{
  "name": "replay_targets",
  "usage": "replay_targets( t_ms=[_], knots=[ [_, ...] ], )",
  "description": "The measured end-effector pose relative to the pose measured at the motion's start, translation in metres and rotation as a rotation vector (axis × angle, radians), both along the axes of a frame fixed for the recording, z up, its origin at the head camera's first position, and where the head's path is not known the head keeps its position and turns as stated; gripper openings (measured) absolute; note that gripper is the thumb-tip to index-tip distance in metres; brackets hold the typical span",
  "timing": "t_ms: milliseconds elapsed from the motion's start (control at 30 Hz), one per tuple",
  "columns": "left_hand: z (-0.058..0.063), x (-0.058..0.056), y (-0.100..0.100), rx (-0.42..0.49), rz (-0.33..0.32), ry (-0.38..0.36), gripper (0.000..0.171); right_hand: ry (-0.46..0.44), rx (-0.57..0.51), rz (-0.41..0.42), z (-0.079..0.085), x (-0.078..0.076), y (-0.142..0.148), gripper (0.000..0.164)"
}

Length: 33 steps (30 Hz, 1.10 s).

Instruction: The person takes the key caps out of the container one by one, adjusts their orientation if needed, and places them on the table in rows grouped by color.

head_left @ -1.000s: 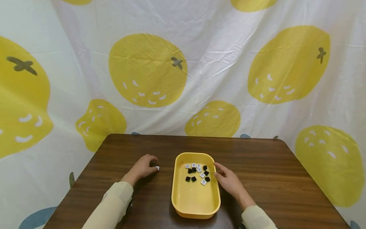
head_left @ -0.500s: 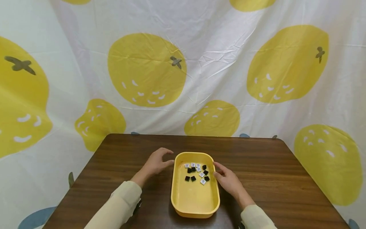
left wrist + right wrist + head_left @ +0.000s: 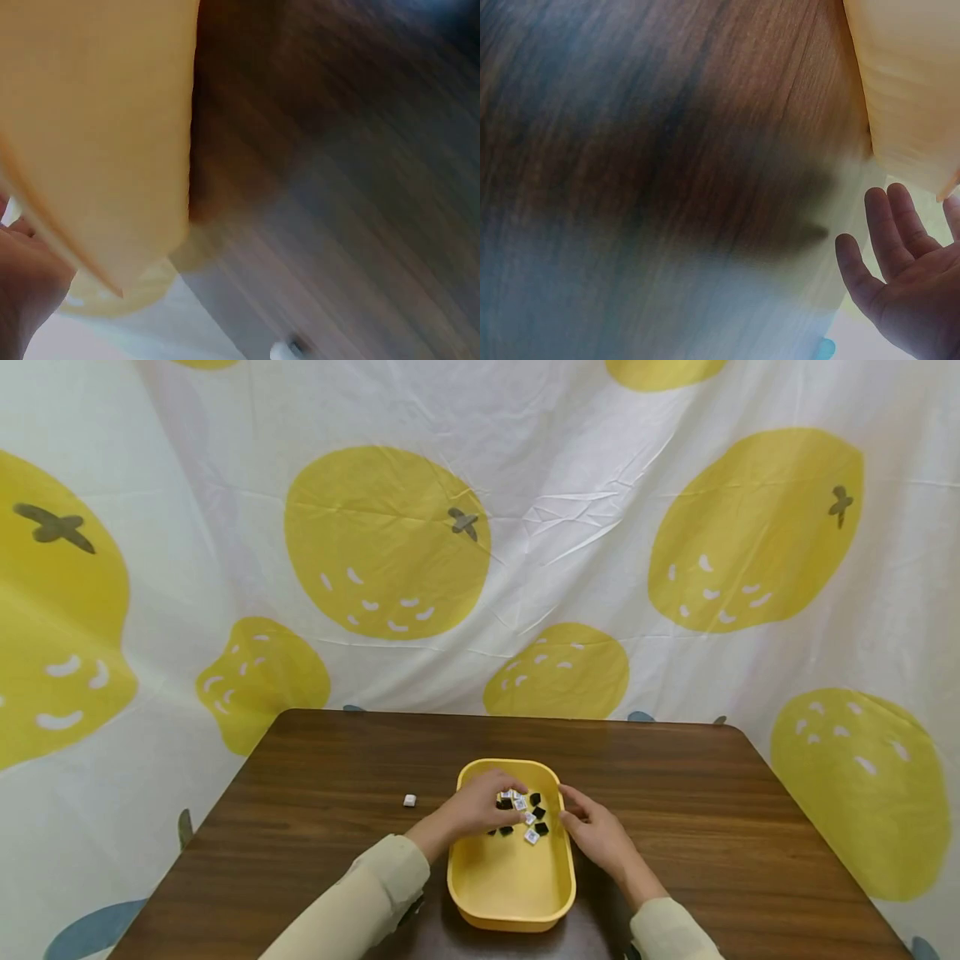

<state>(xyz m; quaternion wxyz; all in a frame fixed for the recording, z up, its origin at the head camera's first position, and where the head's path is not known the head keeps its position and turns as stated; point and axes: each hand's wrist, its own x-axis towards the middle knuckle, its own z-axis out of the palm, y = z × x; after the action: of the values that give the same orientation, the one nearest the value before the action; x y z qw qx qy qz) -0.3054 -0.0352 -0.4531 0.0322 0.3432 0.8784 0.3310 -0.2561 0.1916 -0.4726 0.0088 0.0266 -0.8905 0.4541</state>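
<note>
A yellow tray (image 3: 512,893) on the table holds several small square pieces, some black (image 3: 542,829) and some white with printed marks (image 3: 532,837). My left hand (image 3: 480,802) reaches over the tray's left rim, thumb and fingers apart above the pieces, hiding some. I see nothing pinched in it. Beside the right rim, my right hand (image 3: 603,839) touches or nearly touches the tray with its fingertips; in the right wrist view its fingers (image 3: 889,232) are spread and fairly straight. One white square piece (image 3: 409,800) lies on the table left of the tray.
The dark wooden table (image 3: 675,768) extends around the tray on every side. Behind it hangs a white cloth (image 3: 540,568) printed with yellow fruit. The left wrist view shows the tray's outer wall (image 3: 105,150) close by.
My left hand has released the white piece on the table, then moved right, across the rim and over the tray. My right hand has stayed beside the tray.
</note>
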Motion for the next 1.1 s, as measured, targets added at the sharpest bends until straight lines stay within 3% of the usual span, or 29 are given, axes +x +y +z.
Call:
replay_targets(
  t_ms=[400, 700, 933, 1100],
  knots=[
    [-0.015, -0.009, 0.024, -0.221, -0.025, 0.024, 0.032, 0.01, 0.011, 0.021, 0.004, 0.004, 0.001, 0.045],
    [-0.023, -0.004, 0.03, -0.354, 0.007, 0.073, 0.029, 0.02, 0.032, 0.024, 0.001, 0.003, 0.001, 0.045],
    [-0.027, -0.001, 0.033, -0.395, 0.007, 0.117, 0.023, 0.009, 0.024, 0.016, 0.001, 0.002, 0.002, 0.045],
    [-0.027, -0.004, 0.032, -0.331, 0.023, 0.113, 0.018, 0.007, 0.024, 0.017, 0.002, 0.002, 0.002, 0.045]
  ],
)
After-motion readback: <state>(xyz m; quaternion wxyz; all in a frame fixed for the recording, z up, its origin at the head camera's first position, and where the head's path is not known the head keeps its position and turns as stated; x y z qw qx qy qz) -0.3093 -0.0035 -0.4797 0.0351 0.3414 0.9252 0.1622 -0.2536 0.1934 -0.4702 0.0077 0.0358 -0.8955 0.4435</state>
